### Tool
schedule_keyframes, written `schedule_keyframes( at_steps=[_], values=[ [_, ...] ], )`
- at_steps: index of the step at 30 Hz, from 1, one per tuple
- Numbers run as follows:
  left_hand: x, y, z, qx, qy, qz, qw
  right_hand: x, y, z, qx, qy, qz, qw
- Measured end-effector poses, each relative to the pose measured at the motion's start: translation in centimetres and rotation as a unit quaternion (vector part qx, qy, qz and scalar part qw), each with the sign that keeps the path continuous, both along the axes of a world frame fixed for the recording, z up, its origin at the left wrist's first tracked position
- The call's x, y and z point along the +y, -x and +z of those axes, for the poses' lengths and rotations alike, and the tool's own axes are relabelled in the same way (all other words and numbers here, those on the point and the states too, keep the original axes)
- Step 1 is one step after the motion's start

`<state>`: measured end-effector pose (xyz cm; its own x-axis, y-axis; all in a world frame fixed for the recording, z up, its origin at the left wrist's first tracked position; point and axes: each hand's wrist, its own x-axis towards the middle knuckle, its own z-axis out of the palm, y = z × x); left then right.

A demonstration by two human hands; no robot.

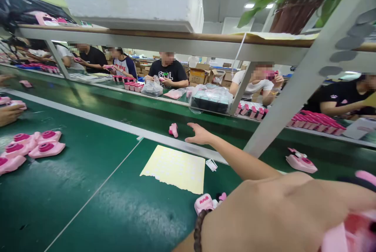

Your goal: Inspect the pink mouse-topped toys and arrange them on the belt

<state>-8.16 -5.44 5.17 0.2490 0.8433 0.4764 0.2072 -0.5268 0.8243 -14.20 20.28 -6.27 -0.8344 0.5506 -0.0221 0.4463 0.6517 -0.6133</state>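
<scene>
My left hand (pixel 273 209), with a dark bead bracelet at the wrist, fills the lower right, very close and blurred. It grips a pink toy camera (pixel 337 238), of which only part shows; the fingertips are out of sight. Beyond it my right hand (pixel 201 133) stretches left over the conveyor's near rail, fingers apart and nothing in them. Just left of those fingers a small pink toy piece (pixel 174 130) lies on the green belt, apart from the hand. Beneath my left forearm is a pink piece with red lettering (pixel 203 203), partly hidden.
A torn yellow sheet (pixel 179 169) and small white labels (pixel 211 164) lie on the green table. Several pink camera bodies (pixel 47 148) are at left, beside another person's hand (pixel 11 114). One pink camera (pixel 302 162) sits on the belt at right. A slanted post (pixel 293 75) stands ahead; co-workers sit opposite.
</scene>
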Motion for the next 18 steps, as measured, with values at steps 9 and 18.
schedule_keyframes(
  at_steps=[9,18],
  values=[
    [3.8,-0.2,-2.4,0.037,0.155,0.210,0.965,4.2,8.5,-3.0,-0.046,0.063,0.065,0.995],
    [3.3,-0.1,-1.4,0.021,0.110,0.182,0.977,2.8,5.4,-0.6,0.017,0.046,-0.007,0.999]
  ],
)
